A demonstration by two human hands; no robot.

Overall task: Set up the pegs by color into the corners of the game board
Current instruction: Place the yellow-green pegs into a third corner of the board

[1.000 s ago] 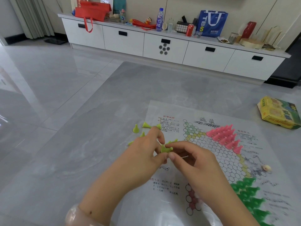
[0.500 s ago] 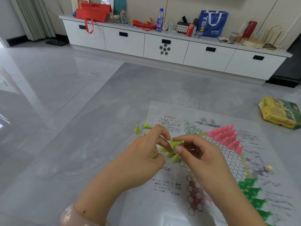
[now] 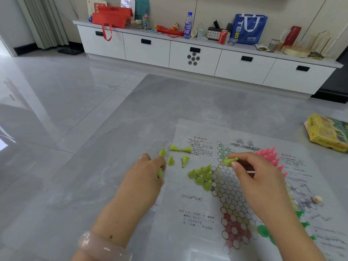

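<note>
Pink pegs [image 3: 267, 155] and green pegs [image 3: 263, 230] are cornered, yellow-green cluster [image 3: 202, 177] is part-filled, strays [image 3: 178, 155] are left; each hand's grip, right hand [image 3: 252, 172] and left hand [image 3: 148, 172], is pinched on one yellow-green peg.

Both arms are bare, with no sleeves showing. The left hand [image 3: 146, 178] has a thin silver ring [image 3: 143, 157] on one finger. A thick, smooth bangle [image 3: 101, 246] sits around the wrist below that hand; it is pale pink, shiny and a bit see-through. The right hand [image 3: 258, 178] wears no ring or band that shows.
</note>
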